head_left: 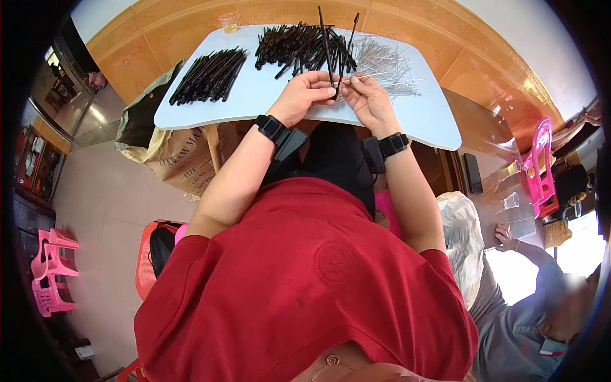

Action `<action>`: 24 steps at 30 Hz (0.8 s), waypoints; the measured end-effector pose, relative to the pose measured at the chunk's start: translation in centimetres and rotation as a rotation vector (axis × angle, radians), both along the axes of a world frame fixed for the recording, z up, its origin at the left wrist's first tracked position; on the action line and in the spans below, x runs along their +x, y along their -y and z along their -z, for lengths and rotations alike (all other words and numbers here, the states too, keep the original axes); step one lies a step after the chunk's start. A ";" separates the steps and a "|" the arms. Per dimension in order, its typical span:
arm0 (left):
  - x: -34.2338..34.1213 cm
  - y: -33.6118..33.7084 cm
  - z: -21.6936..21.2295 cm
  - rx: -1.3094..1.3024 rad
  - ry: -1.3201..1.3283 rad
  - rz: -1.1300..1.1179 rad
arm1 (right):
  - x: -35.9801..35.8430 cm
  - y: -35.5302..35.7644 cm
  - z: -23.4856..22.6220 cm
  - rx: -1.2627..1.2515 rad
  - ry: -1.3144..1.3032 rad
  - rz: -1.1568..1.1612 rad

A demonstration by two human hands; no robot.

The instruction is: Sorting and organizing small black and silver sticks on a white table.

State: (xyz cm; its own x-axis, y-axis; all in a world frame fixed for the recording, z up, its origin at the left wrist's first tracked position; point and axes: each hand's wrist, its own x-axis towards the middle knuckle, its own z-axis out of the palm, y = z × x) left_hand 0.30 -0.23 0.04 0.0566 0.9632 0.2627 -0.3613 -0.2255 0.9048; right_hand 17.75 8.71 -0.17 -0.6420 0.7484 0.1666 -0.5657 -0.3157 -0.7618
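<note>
Orange tiled wall [420, 20] behind; pale blue table [433, 118] at twelve o'clock. Left hand [303, 97], twelve: thumb and fingers pinching the near black rod of two black rods [326, 44], both standing up near twelve; second rod's holder, cannot tell. Right hand [368, 102], one o'clock: fingertips pinching a thin pale rod [377, 74]. Black bundle [209, 76] at eleven, looser black pile [299, 48] at twelve, pale rods [391, 63] scattered at one.

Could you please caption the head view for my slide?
Left hand holds slender black rods, right hand a thin clear stick, above a pale blue table.
</note>
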 end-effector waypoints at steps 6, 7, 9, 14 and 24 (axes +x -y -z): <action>0.1 0.2 -0.3 0.003 0.005 -0.016 | 0.0 -0.3 0.1 -0.001 -0.001 -0.012; 0.2 0.3 -0.3 0.007 0.005 -0.025 | 0.1 -0.3 0.1 -0.001 -0.001 -0.011; 0.3 0.2 -0.1 0.020 -0.024 -0.042 | 0.2 -0.1 -0.3 0.014 0.020 0.022; 0.4 0.0 0.0 0.025 -0.137 -0.114 | 0.6 0.3 -1.8 0.186 0.158 0.163; 0.5 -0.4 0.4 -0.010 -0.195 -0.171 | 0.8 1.9 -3.9 0.358 0.296 0.236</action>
State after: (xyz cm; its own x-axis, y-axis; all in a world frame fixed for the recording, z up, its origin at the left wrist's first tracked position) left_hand 0.75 0.21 -0.35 -0.0590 0.9656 0.2531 -0.1375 -0.2590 0.9561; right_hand 18.57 6.84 3.71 -0.5212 0.8076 0.2758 -0.3340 0.1043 -0.9368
